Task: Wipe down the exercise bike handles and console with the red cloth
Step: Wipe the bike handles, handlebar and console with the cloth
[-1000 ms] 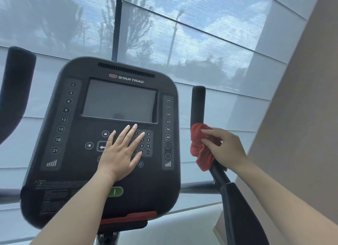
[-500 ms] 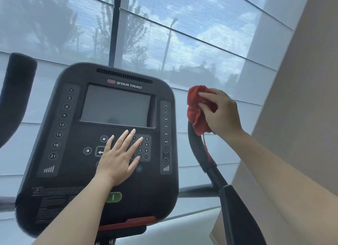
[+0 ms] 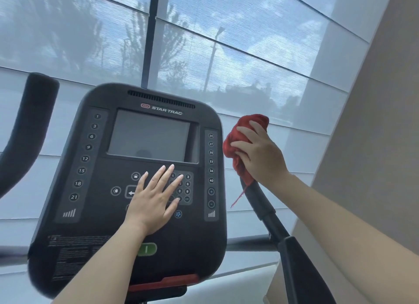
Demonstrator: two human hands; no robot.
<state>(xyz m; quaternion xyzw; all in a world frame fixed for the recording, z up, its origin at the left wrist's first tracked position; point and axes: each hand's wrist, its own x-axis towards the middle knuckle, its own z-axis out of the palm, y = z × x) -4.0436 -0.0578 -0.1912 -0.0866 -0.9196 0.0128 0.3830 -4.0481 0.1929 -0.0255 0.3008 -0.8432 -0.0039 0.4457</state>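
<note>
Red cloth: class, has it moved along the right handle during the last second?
Yes. The red cloth has moved up the right handle, now covering its tip, which was bare before.

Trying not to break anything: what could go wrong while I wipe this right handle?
Your left hand lies flat on the console keypad; leaning there might press buttons. A loose thread dangles from the red cloth beside the right handle and could snag. Your right hand holds the cloth bunched, so it may miss spots.
</note>
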